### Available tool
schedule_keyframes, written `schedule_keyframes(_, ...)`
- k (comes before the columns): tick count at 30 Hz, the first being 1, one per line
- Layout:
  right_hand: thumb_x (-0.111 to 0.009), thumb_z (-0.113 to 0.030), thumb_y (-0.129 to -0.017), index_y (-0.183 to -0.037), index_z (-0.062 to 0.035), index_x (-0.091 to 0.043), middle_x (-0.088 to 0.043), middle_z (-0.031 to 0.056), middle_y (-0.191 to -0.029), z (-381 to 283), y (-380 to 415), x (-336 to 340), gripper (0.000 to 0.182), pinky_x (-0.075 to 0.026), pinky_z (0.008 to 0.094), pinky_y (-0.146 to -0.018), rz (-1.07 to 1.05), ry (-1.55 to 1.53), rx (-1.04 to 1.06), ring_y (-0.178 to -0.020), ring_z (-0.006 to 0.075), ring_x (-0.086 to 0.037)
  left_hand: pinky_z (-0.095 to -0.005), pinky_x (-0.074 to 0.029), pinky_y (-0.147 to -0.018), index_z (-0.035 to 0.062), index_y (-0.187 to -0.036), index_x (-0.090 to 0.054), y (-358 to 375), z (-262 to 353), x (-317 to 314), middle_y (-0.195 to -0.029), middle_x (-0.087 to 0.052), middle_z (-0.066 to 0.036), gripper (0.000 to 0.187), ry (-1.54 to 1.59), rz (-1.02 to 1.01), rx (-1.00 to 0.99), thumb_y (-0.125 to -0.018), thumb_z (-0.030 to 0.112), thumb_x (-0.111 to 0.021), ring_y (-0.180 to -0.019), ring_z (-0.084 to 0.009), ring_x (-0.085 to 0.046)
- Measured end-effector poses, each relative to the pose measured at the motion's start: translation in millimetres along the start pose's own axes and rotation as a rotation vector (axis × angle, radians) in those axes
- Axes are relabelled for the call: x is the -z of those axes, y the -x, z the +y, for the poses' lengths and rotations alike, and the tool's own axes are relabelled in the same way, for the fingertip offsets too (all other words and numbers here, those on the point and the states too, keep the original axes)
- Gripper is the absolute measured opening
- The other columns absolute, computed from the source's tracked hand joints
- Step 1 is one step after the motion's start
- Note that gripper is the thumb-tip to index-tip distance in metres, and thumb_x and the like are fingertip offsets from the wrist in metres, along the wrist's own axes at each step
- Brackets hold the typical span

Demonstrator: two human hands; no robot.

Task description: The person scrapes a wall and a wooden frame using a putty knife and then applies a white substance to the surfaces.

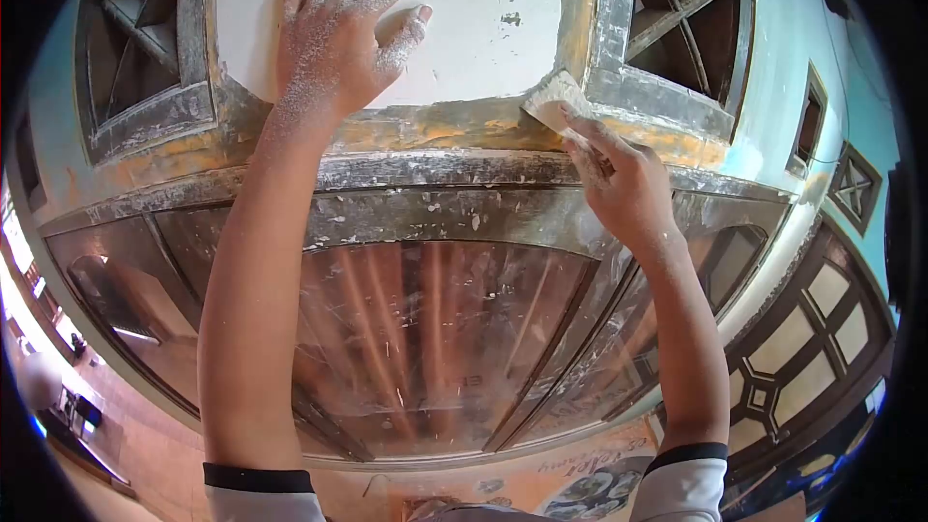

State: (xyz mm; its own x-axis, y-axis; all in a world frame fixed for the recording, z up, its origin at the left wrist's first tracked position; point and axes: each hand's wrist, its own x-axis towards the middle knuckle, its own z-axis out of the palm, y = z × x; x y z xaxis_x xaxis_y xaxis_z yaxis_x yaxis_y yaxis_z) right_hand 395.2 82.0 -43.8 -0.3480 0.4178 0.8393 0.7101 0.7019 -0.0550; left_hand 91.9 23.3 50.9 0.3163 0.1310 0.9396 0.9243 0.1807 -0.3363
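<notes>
My left hand (338,34), dusted with white powder, lies flat with its fingers spread on the white wall panel (483,29). It holds nothing. In my right hand (619,174) is a scraper (553,104) with a wide, whitened blade. The blade rests at the panel's lower right corner, against the worn frame (435,128) with its orange-brown and grey patches. Flakes of white lie along the dark ledge (445,169) below. Part of the scraper's handle is hidden by my fingers.
Dark openings with crossed bars flank the panel, at the left (145,34) and at the right (684,24). Below the ledge is a glazed wooden frame (435,329) with flakes on it. A patterned door (802,348) stands at the lower right.
</notes>
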Motion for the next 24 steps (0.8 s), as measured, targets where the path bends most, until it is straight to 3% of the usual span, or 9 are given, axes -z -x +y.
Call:
schedule_keyframes(2, -0.066, -0.032, -0.104, -0.144, -0.0329, -0.063, -0.076, 0.0157, -0.083, -2.2, 0.5, -9.2, 0.040, -0.058, 0.0475, -0.066, 0.079, 0.002, 0.037, -0.073, 0.0365, -0.075, -0.0598, -0.010, -0.131, 0.0144, -0.149, -0.059, -0.8, 0.9, 2.7, -0.169, -0.037, -0.005, 0.058, 0.053, -0.018, 0.026, -0.096, 0.038, -0.063, -0.161, -0.0321, -0.021)
schedule_keyframes(7, -0.064, -0.032, -0.103, -0.150, -0.0339, -0.056, -0.075, 0.0156, -0.078, -13.8, 10.9, -13.8, 0.048, -0.059, 0.0510, -0.065, 0.048, 0.078, 0.010, -0.069, 0.0387, -0.073, -0.0599, -0.011, -0.131, 0.0143, -0.149, -0.059, 0.5, -4.8, 0.4, -0.169, -0.038, -0.005, 0.059, 0.042, -0.004, 0.010, -0.095, 0.038, -0.064, -0.160, -0.0319, -0.022)
schedule_keyframes(9, -0.070, -0.026, -0.101, -0.141, -0.0230, -0.067, -0.069, 0.0148, -0.067, -17.9, 7.7, -18.0, 0.040, -0.055, 0.0435, -0.061, 0.130, 0.095, 0.001, -0.062, 0.0347, -0.070, -0.0600, -0.011, -0.130, 0.0142, -0.149, -0.059, 0.5, -3.1, -0.5, -0.169, -0.038, -0.005, 0.060, 0.042, 0.010, -0.008, -0.094, 0.039, -0.065, -0.160, -0.0320, -0.023)
schedule_keyframes(24, -0.066, -0.030, -0.102, -0.142, -0.0220, -0.063, -0.068, 0.0113, -0.062, -51.5, 15.9, -31.9, 0.041, -0.056, 0.0490, -0.060, 0.088, 0.083, -0.109, -0.061, 0.0378, -0.071, -0.0591, -0.011, -0.131, 0.0142, -0.148, -0.060, 0.5, -1.6, -0.2, -0.168, -0.040, -0.005, 0.059, 0.071, 0.004, 0.009, -0.094, 0.038, -0.064, -0.160, -0.0318, -0.023)
